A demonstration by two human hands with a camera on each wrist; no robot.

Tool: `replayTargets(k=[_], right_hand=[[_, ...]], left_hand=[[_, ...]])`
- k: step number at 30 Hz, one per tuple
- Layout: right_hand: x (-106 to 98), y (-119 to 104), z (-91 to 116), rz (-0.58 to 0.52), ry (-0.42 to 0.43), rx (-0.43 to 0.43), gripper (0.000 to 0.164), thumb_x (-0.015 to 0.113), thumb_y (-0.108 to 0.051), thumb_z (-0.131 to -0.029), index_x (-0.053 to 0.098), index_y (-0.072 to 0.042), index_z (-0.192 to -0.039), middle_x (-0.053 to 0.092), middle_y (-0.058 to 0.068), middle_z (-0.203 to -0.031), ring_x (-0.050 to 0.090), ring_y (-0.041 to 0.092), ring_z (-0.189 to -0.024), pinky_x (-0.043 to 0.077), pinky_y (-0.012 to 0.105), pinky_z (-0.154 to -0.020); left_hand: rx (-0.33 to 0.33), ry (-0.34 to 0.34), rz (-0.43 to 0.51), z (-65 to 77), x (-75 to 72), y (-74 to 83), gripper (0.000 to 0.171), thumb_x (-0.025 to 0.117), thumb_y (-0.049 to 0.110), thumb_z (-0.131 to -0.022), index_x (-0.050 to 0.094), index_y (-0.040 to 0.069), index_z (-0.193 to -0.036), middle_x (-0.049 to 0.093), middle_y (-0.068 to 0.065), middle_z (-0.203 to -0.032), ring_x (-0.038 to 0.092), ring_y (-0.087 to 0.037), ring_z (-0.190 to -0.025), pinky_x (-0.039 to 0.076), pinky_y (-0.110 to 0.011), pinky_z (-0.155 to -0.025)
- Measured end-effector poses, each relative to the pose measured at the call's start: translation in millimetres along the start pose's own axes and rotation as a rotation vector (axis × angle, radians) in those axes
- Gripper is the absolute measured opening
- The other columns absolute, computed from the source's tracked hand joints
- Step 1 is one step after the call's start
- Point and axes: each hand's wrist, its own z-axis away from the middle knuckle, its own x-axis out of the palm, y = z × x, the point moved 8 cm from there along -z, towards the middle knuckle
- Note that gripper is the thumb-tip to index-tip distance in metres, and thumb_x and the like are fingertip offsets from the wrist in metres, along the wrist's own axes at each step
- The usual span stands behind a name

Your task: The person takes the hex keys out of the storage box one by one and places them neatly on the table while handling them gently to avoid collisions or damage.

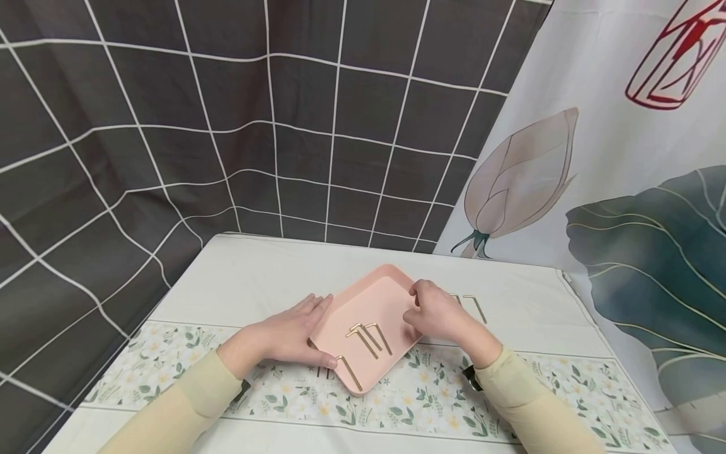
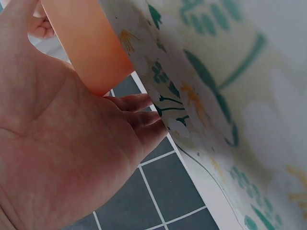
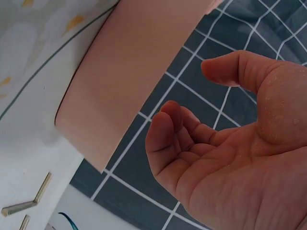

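Observation:
A pink tray (image 1: 391, 302) lies at an angle on the table and holds several gold L-shaped hex keys (image 1: 368, 342). One hex key (image 1: 350, 373) is apart from the others, in the tray's near corner. My left hand (image 1: 292, 334) rests against the tray's left side, fingers extended and thumb at the near rim. In the left wrist view, the fingertips reach the tablecloth beside the tray wall (image 2: 91, 43). Over the tray's right side, my right hand (image 1: 439, 313) has loosely bent fingers; the right wrist view shows thumb and fingers apart with nothing between them.
More gold hex keys (image 1: 476, 308) lie on the white cloth to the right of the tray, partly hidden behind my right hand. A floral band (image 1: 431, 391) crosses the tablecloth (image 1: 272, 265). Dark checked curtain (image 1: 300, 157) and a printed white curtain (image 1: 612, 157) stand behind the table.

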Motion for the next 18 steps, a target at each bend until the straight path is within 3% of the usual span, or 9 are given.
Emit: replayTargets(k=[7,13,18], right_hand=[[11.8,-12.1,-0.3,0.011,-0.042,-0.048,0.047,0.073,-0.011,-0.086,0.062,0.004,-0.130,0.064,0.011,-0.108,0.060,0.024,-0.088,0.057,0.044,-0.081],[19.7,-22.6,0.2,0.063,-0.048,-0.108,0.053,0.081,-0.014,-0.084,0.062,0.006,-0.129,0.063,0.013,-0.112,0.062,0.025,-0.098,0.059,0.047,-0.096],[25.9,-30.0,1.3,0.141,-0.053,-0.136,0.053,0.083,-0.019,-0.082,0.065,0.004,-0.126,0.063,0.014,-0.114,0.060,0.022,-0.094,0.058,0.043,-0.087]], left_hand=[[0.000,-0.005,-0.002,1.0,-0.6,0.3,0.142,0.071,0.092,-0.083,0.009,0.009,-0.180,0.019,-0.024,-0.183,0.012,-0.041,-0.171,0.026,-0.061,-0.134],[0.004,-0.006,-0.008,1.0,-0.6,0.5,0.142,0.070,0.092,-0.083,0.009,0.008,-0.180,0.019,-0.023,-0.183,0.012,-0.041,-0.171,0.026,-0.061,-0.134],[0.003,-0.005,-0.005,0.5,0.0,-0.3,0.142,0.070,0.092,-0.083,0.009,0.008,-0.180,0.018,-0.023,-0.183,0.011,-0.041,-0.171,0.026,-0.061,-0.134]])
